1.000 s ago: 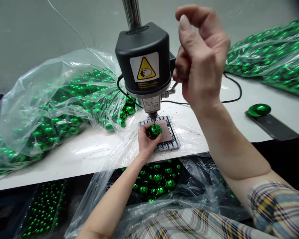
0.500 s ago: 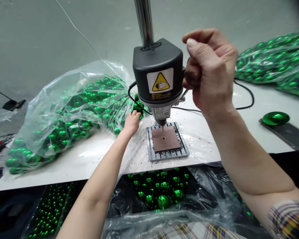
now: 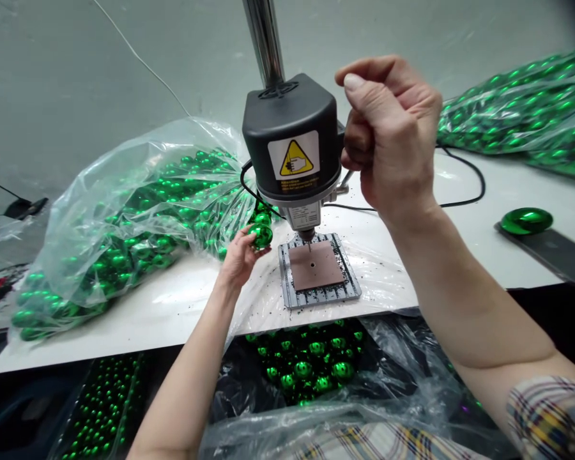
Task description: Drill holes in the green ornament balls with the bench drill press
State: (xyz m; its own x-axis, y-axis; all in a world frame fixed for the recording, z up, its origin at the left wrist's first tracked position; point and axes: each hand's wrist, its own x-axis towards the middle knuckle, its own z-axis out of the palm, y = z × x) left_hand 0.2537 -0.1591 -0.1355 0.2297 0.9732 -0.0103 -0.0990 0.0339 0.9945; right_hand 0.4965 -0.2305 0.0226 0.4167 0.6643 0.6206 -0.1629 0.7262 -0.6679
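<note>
My left hand holds a shiny green ball in its fingers, beside the mouth of a clear bag of green balls. My right hand is raised at the right side of the black drill head, its fingers curled; what they grip, if anything, is hidden behind them. Below the drill head, the thin bit points down over a brown square plate with a small hole in it. That plate lies on a grey slotted metal base strewn with dark chips.
A phone with a flattened-looking green ball on it lies at the right edge. More bagged green balls sit at the back right. Below the table edge, an open bag holds green balls. A black cable runs behind my right hand.
My left hand has drawn back slightly from the bag's mouth and turned, with a green ball now in its fingers. My right hand keeps its place beside the drill head. The view has shifted slightly.
</note>
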